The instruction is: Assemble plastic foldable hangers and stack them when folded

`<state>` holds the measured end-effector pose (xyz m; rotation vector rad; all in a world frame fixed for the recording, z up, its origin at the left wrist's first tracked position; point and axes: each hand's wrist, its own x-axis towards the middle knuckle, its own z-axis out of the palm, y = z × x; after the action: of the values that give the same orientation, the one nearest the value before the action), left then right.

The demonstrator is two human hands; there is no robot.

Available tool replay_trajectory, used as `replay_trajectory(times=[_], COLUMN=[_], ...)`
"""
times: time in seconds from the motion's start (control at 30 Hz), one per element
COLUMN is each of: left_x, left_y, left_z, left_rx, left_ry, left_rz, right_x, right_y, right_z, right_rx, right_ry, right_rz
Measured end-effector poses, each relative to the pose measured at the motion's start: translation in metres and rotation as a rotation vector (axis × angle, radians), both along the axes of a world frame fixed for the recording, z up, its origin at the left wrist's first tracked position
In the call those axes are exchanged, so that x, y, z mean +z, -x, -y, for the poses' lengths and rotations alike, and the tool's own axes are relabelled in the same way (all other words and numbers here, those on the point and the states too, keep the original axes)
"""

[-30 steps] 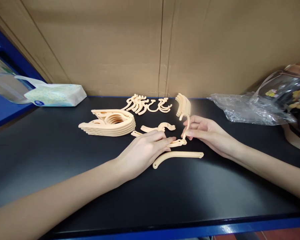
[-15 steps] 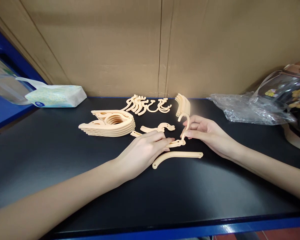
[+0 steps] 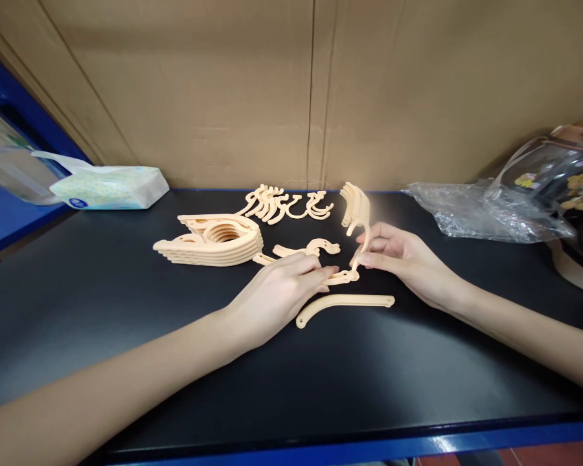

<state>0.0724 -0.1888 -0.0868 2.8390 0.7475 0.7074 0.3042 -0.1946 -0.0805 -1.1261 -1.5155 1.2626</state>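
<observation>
My left hand is closed on a cream plastic hanger arm, held low over the black table; the hand hides much of it. Between thumb and fingers, my right hand pinches a cream curved hanger hook. The hook stands upright, its lower end meeting the right end of the arm. Closer to me lies a loose curved hanger arm. Just behind my left hand is another cream piece with a hooked end.
A stack of folded hangers sits at left. Several loose hooks and a bundle of arms lie farther back. A tissue pack is at far left; crumpled clear plastic and a transparent bag are at right.
The hook in my right hand has turned slightly, its curved top now looking narrower. My left hand and the loose pieces have stayed put.
</observation>
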Motion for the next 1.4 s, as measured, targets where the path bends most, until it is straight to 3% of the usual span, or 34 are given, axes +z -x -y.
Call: replay_trajectory(times=[0.77, 1.4], left_x=[-0.0005, 0.0006], left_y=[-0.0017, -0.0035], left_z=[-0.0008, -0.0001], left_rx=[0.045, 0.047], left_ry=[-0.065, -0.123], left_rz=[-0.046, -0.098], right_x=[-0.0004, -0.0002], right_y=[0.0006, 0.0040], right_z=[-0.0009, 0.0010], right_rx=[-0.056, -0.013], right_ry=[-0.022, -0.100], right_rz=[0.004, -0.025])
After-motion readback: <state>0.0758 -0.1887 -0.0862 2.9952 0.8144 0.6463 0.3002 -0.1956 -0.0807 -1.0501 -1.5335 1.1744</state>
